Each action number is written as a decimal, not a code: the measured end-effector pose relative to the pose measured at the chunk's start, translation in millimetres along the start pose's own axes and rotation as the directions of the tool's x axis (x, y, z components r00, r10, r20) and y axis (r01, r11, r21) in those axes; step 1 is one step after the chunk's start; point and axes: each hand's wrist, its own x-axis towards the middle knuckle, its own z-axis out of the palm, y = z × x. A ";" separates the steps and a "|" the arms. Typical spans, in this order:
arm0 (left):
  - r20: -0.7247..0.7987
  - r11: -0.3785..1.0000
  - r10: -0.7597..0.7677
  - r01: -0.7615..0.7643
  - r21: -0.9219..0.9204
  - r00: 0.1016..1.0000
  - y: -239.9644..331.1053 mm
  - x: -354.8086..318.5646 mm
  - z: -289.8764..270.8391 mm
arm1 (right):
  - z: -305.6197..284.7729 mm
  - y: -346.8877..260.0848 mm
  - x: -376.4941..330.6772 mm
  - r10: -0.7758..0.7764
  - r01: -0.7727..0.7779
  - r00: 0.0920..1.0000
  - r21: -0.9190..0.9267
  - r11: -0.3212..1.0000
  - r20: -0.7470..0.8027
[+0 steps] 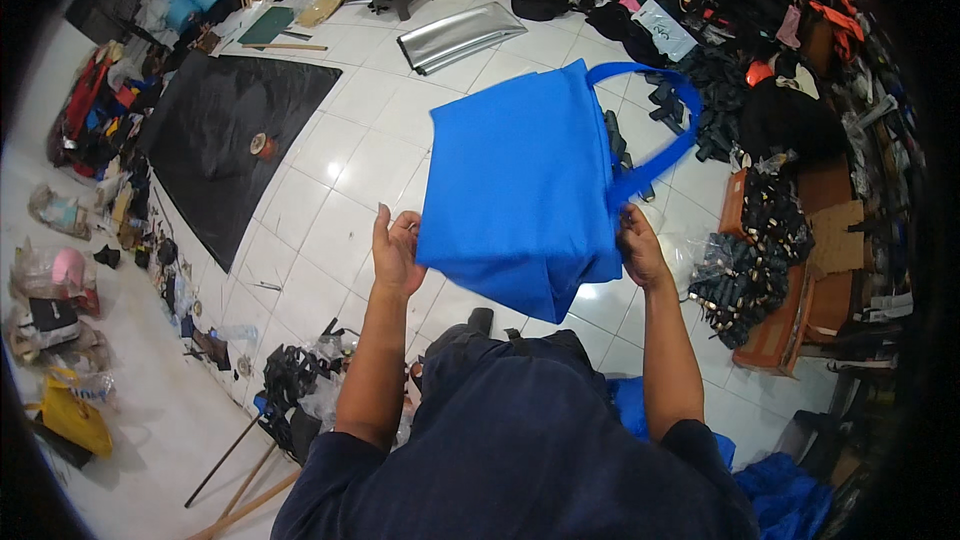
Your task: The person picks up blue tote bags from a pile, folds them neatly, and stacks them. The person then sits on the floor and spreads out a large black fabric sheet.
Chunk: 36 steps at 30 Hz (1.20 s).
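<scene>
blue fabric bag noted with left hand half open against one side, right hand gripping the other.

Light glints on the white tiled floor.

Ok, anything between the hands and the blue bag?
Nothing visible. The left hand is at the lower left edge of the blue bag, the right hand at its right edge, below the handle.
</scene>
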 end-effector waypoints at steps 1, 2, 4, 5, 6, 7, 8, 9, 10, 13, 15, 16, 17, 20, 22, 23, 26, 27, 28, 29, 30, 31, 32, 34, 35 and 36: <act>-0.016 0.997 -0.053 0.054 0.053 0.998 -0.3 1.1 1.7 | -5.2 2.2 0.4 -0.026 0.027 1.000 -0.045 0.999 0.016; -0.044 0.985 -0.016 0.023 0.171 0.999 -0.3 -0.2 16.4 | -5.8 6.0 3.8 -0.040 0.039 0.999 -0.063 0.997 -0.008; -0.074 0.915 0.068 -0.033 0.402 0.995 -4.3 0.2 37.2 | -5.5 7.6 9.4 -0.076 0.070 0.995 -0.099 0.993 -0.060; -0.010 0.854 0.081 -0.065 0.516 0.997 -2.8 2.3 31.3 | 8.4 -7.4 10.4 -0.012 -0.006 0.994 -0.164 0.986 -0.110; 0.027 0.832 0.065 -0.069 0.551 0.998 -1.3 4.3 26.3 | 5.7 -1.5 14.5 -0.084 0.069 0.994 -0.191 0.979 -0.070; 0.062 0.808 0.047 -0.075 0.584 0.997 0.3 6.0 21.7 | -0.1 11.8 21.6 -0.154 0.144 0.988 -0.214 0.966 -0.028; 0.105 0.786 0.023 -0.083 0.612 0.994 -0.2 10.3 21.2 | -1.8 15.6 24.3 -0.227 0.221 0.974 -0.242 0.945 0.006; 0.100 0.816 0.039 -0.089 0.571 0.994 -3.0 11.2 21.3 | -4.5 19.3 23.8 -0.217 0.199 0.976 -0.270 0.942 -0.037; 0.094 0.844 0.054 -0.095 0.528 0.994 -7.0 9.4 21.9 | -8.3 22.8 20.9 -0.239 0.220 0.970 -0.255 0.942 -0.044; 0.016 0.960 0.040 -0.043 0.276 0.999 -4.5 7.0 1.3 | 17.0 5.5 13.3 -0.225 0.225 0.974 -0.266 0.937 0.031; -0.031 0.982 -0.009 0.014 0.186 0.999 -2.5 9.9 2.4 | 11.1 2.5 11.7 -0.242 0.260 0.965 -0.370 0.892 0.096; -0.008 0.974 0.017 -0.015 0.227 1.000 -3.7 11.0 3.4 | 8.8 1.7 11.1 -0.247 0.279 0.960 -0.419 0.864 0.129; 0.017 0.962 0.041 -0.044 0.268 0.999 -5.7 12.7 4.2 | 9.9 6.2 12.5 -0.084 0.092 0.996 -0.255 0.962 0.043; -0.010 0.931 0.123 -0.112 0.348 0.992 -13.9 15.6 -1.9 | 15.2 11.1 13.1 -0.245 0.231 0.970 -0.358 0.905 0.006; -0.073 0.927 0.164 -0.128 0.353 0.984 -18.5 17.4 -10.5 | 27.1 10.2 10.6 -0.308 0.264 0.951 -0.432 0.863 -0.034; -0.107 0.935 0.171 -0.127 0.331 0.979 -20.7 19.0 -13.7 | 32.2 9.0 10.0 -0.354 0.301 0.934 -0.452 0.840 -0.037; -0.208 0.939 0.245 -0.178 0.295 0.947 -28.6 27.6 -20.2 | 44.4 6.4 9.6 -0.357 0.259 0.930 -0.537 0.803 -0.086; -0.230 0.940 0.261 -0.192 0.283 0.937 -29.6 30.9 -22.0 | 49.7 3.5 9.5 -0.328 0.225 0.940 -0.552 0.803 -0.094; -0.253 0.940 0.277 -0.207 0.271 0.927 -30.5 33.1 -24.1 | 55.6 -0.2 8.8 -0.297 0.191 0.949 -0.567 0.802 -0.102; -0.300 0.966 0.219 -0.162 0.203 0.928 -32.9 33.8 -24.6 | 61.9 -8.8 4.4 -0.273 0.147 0.957 -0.645 0.750 -0.099; -0.345 0.984 0.157 -0.118 0.133 0.926 -35.0 34.0 -25.5 | 64.7 -10.9 4.5 -0.259 0.124 0.960 -0.665 0.736 -0.107; -0.385 0.995 0.093 -0.075 0.060 0.918 -37.0 34.5 -26.6 | 66.4 -12.2 5.8 -0.243 0.101 0.963 -0.684 0.722 -0.114; -0.400 0.994 0.079 -0.042 0.099 0.913 -39.0 35.0 -29.3 | 70.6 -14.7 7.1 -0.226 0.081 0.967 -0.703 0.706 -0.116; -0.433 0.984 0.054 0.025 0.175 0.900 -44.5 36.8 -38.2 | 79.6 -23.9 5.4 -0.243 0.046 0.957 -0.749 0.662 -0.156; -0.425 0.956 0.128 0.003 0.293 0.896 -48.1 40.2 -44.1 | 78.2 -21.8 7.7 -0.255 0.051 0.954 -0.751 0.658 -0.159; -0.409 0.913 0.200 -0.018 0.408 0.890 -52.0 43.6 -50.1 | 76.8 -18.5 9.6 -0.266 0.056 0.950 -0.754 0.654 -0.161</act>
